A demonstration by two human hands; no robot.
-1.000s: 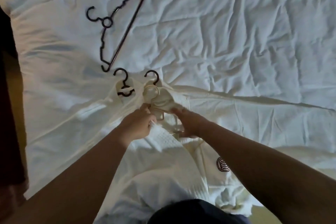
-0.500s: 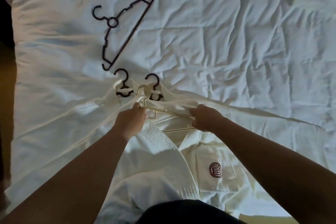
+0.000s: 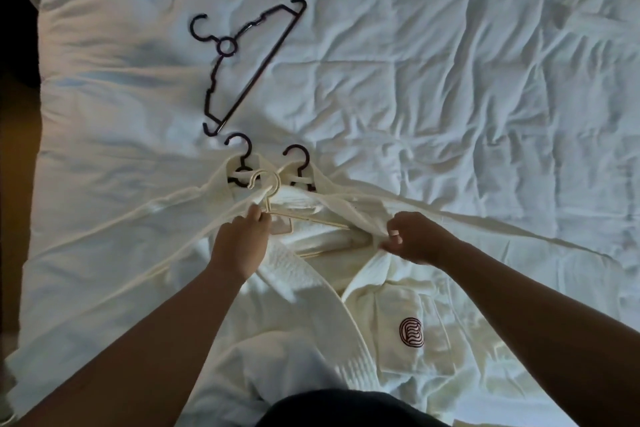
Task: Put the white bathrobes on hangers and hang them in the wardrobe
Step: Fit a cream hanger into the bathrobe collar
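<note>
head view looks down on a bed [image 3: 450,80] with a white, crinkly cover. a dim brown floor [image 3: 17,184] shows along the 9 o'clock edge. a dark hanger [image 3: 242,62] lies bare on the cover at 11 o'clock. just below it two dark hooks [image 3: 239,149] poke out of white robe cloth, and the rest of those hangers is hidden. both arms are cut off at the bottom edge.

the top bathrobe [image 3: 381,305] lies open from the middle down to 5 o'clock, with a round red mark [image 3: 411,332] on its pocket. a cream hanger [image 3: 268,187] sits at its neck, and the hanger's 3 o'clock end goes under cloth. the left hand [image 3: 239,246] has curled fingers that pinch the cream hanger's neck. the right hand [image 3: 415,239] pinches the bathrobe's collar over that hidden end.
</note>
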